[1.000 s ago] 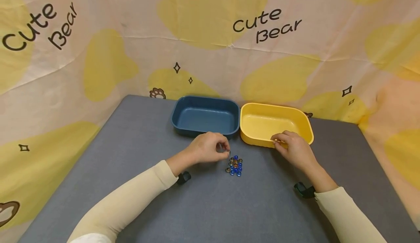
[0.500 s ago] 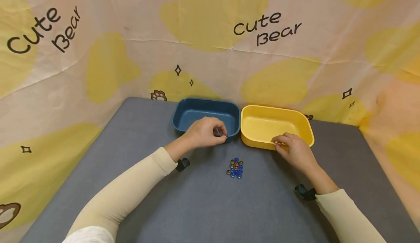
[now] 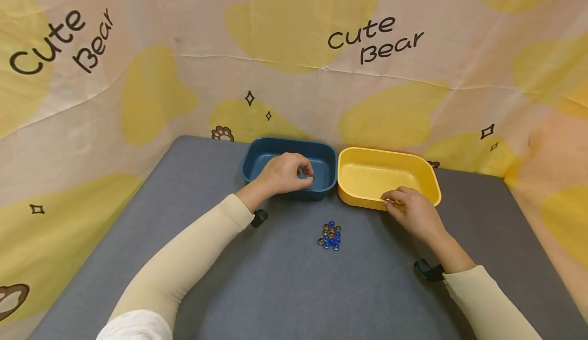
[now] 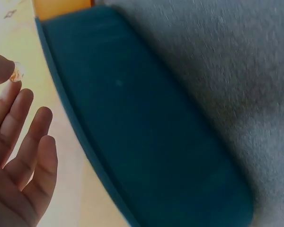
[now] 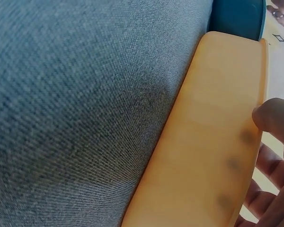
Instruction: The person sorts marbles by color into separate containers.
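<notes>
My left hand [image 3: 286, 172] is over the blue bin [image 3: 257, 179], near its front right part. Between its thumb and index finger it pinches a small clear glass marble [image 4: 18, 72] with an orange tint, best seen in the left wrist view; the other fingers are spread. With my right hand [image 3: 414, 211] I grip the front rim of the yellow bin [image 3: 363, 199]. The thumb presses the outer wall in the right wrist view, and the fingers reach in behind it, showing as dark spots through the plastic. A cluster of blue and amber marbles [image 3: 331, 235] lies before the bins.
The two bins stand side by side at the back of the grey-covered table [image 3: 275, 289]. Behind them hangs a patterned cloth [image 3: 294, 39], which also closes off both sides. A dark wrist strap [image 3: 428, 270] shows at the right sleeve.
My left hand has lifted the marble from beside the cluster and carried it away, up and left, over the blue bin. The right hand has stayed at the yellow rim.
</notes>
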Tool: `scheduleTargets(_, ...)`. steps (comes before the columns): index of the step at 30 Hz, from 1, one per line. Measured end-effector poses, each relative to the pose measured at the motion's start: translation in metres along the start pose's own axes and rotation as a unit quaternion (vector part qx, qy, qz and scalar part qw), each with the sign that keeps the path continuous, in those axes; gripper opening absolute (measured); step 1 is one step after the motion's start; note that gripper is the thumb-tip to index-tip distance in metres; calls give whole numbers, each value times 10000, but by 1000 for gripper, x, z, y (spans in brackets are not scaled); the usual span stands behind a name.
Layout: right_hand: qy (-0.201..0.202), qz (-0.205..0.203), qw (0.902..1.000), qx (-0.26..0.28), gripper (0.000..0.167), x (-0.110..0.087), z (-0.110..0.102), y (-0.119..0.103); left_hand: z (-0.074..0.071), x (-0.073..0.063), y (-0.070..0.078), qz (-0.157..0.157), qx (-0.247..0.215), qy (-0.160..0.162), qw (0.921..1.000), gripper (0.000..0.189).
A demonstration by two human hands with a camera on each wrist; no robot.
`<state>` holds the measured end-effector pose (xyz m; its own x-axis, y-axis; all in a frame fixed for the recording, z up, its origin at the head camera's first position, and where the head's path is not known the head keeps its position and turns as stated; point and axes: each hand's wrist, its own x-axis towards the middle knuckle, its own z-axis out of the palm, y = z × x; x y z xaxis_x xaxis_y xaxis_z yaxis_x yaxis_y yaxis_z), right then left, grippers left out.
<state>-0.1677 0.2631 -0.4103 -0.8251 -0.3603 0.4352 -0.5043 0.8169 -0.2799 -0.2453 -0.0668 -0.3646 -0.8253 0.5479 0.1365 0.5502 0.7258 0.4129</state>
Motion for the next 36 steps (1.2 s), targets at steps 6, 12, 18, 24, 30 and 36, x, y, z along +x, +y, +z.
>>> scheduleTargets(6,11,-40,10000,-27,15,-1,1,0,2,9,-14,-236,66,-89,9997,10)
scheduleTargets(12,31,-59,9999,-107,16,-2,2,1,6,16,-25,-485,203,-163,9985,11)
scheduleTargets(18,21,67,9999,-104,13,-1,4,1,9,22,-38,-750,357,-329,9960,9)
scheduleTargets(24,42,229,9997,-92,10,-1,4,-2,8,26,-50,-1034,407,-502,9925,9)
scheduleTargets(30,79,349,9993,-120,9,0,3,-3,9,30,-59,-1319,380,-637,9885,11)
scheduleTargets(36,163,288,9993,-171,9,0,4,-2,12,33,-65,-1427,464,-778,9856,10)
